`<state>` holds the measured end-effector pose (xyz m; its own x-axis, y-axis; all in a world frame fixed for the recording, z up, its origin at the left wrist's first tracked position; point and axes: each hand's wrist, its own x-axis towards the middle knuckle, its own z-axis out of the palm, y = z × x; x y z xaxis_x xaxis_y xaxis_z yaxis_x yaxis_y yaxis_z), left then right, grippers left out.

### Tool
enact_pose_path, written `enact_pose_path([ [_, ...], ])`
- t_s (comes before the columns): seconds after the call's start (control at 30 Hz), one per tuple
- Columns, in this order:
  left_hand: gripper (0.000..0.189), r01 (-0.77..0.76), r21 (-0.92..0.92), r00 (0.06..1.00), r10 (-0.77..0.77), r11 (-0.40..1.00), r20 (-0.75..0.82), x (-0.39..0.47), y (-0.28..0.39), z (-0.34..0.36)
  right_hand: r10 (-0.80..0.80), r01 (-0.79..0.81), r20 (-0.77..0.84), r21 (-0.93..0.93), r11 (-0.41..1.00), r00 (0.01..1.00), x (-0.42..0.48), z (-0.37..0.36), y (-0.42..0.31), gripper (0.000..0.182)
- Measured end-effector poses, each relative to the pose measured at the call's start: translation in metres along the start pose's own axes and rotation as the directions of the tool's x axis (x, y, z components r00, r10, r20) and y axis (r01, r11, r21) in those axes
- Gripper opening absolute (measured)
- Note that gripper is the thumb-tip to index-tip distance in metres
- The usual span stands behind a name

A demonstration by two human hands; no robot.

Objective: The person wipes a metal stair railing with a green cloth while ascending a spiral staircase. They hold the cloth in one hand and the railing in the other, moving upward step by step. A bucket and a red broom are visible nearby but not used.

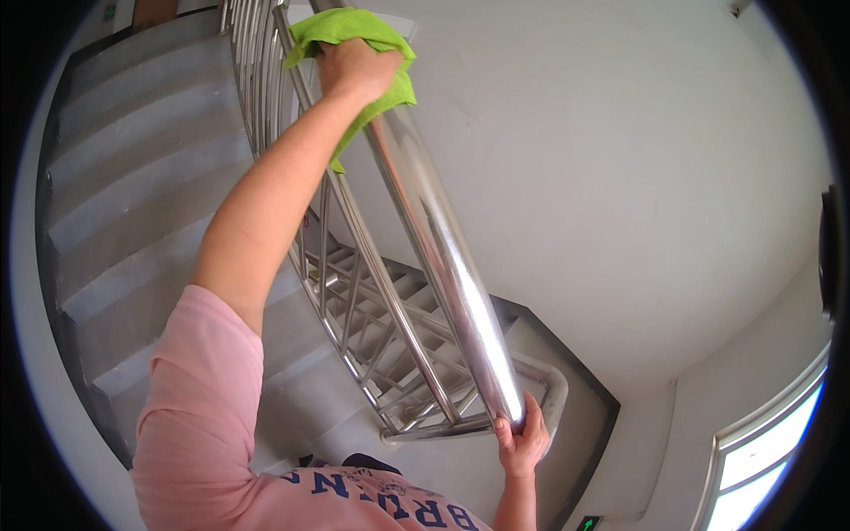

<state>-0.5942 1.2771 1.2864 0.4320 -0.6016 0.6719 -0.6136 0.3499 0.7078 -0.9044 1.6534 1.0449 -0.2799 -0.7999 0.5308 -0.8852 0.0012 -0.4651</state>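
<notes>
My left hand (358,70) presses a bright green cloth (352,25) over the upper part of a thick, polished steel handrail (441,242). The cloth drapes across the rail, and a corner hangs down toward the thinner steel bar (392,302) beside it. Some of my left fingers are hidden by the cloth. Lower down, near my body, my right hand (526,441) grips the same handrail, thumb on one side and fingers around the other.
Grey stairs (149,192) run along the left beside steel balusters (259,86). Through the railing, a lower flight (392,282) shows. A white wall (584,172) stands to the right, with a window (757,458) and a green-lit arrow sign (588,524) lower right.
</notes>
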Motion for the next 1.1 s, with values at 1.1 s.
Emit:
enact_pose_path([
  [1.1, 0.056, -0.868, 0.139, 0.313, 0.309, 0.477, 0.898, -0.083, 0.069, -0.018, -0.085, 0.085, -0.001, -0.059, 0.995, 0.996, 0.007, -0.004, 0.002, 0.076],
])
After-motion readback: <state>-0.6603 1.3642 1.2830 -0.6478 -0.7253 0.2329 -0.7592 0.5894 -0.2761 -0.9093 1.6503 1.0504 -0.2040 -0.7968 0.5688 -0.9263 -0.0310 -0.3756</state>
